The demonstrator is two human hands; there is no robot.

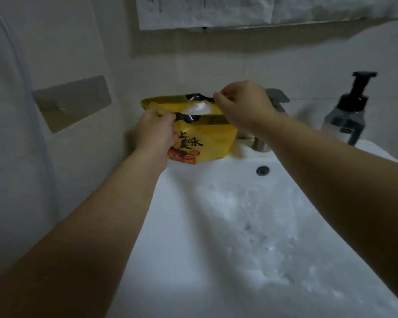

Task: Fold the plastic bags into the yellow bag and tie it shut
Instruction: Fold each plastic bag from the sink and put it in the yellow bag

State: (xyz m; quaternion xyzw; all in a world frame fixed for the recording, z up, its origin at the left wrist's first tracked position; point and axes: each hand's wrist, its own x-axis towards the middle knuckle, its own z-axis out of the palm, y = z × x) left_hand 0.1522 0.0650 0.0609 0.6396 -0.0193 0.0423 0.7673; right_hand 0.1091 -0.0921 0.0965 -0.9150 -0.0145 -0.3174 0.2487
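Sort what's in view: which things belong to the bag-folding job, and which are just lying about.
Job in hand:
yellow bag
white plastic bag inside it
what looks like clear plastic in the sink
left hand and right hand, both gripping the yellow bag's top

Lying about:
faucet
soap pump bottle
metal wall plate
papers on the wall

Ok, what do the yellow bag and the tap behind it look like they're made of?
The yellow bag looks like thin glossy plastic film: it crumples softly and its black rim catches highlights. The tap looks like brushed metal, possibly steel, with a dull grey sheen and no mirror shine.
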